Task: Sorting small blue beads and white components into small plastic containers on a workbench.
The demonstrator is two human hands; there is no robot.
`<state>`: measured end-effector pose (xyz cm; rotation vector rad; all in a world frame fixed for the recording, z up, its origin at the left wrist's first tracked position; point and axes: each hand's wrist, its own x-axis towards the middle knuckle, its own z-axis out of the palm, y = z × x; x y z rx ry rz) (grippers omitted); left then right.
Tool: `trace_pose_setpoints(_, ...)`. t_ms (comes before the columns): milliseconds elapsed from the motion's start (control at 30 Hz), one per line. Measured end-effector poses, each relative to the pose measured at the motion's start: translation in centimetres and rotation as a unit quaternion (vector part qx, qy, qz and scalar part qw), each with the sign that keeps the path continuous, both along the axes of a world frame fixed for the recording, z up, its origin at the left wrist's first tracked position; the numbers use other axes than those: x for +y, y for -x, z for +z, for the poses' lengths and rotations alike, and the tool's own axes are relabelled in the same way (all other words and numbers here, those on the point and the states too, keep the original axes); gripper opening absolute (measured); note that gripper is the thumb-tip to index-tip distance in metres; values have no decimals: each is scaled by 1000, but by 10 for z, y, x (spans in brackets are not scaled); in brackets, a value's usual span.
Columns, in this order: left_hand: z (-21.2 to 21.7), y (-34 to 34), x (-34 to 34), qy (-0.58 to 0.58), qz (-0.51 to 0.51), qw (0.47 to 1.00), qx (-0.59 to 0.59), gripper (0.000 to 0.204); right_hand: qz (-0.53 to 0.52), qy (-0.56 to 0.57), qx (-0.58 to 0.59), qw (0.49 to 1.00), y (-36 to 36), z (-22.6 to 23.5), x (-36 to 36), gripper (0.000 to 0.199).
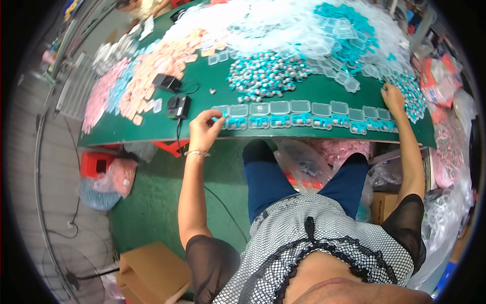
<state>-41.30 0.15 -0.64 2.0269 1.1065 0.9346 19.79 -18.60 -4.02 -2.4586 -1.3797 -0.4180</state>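
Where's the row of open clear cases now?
In the head view, the row lines the near edge of the table, extending right from the left hand.

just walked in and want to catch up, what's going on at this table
A person sits at a green table. Their left grip is at the left end of a row of clear boxes, lids open, with blue pieces inside. Their right grip is beside a pile of small blue-and-silver pieces; whether it holds one is unclear. Another such pile lies behind the row.
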Motion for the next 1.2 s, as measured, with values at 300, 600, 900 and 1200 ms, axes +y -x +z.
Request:
trace_pose_setpoints(300,1,20,-5,11,22,999,-32,15,80,-33,38,995,44,28,18,25)
trace_pose_setpoints(600,-7,33,-6,-28,8,1000,-10,15,374,-71,529,759,262,67,52,14)
trace_pose_setpoints(900,-11,42,6,-89,-14,993,71,13,492,-138,241,825,428,32,120,7)
trace_pose_setpoints(1200,-20,42,22,-181,-57,978,88,15,424,-175,150,876,471,-5,153,9)
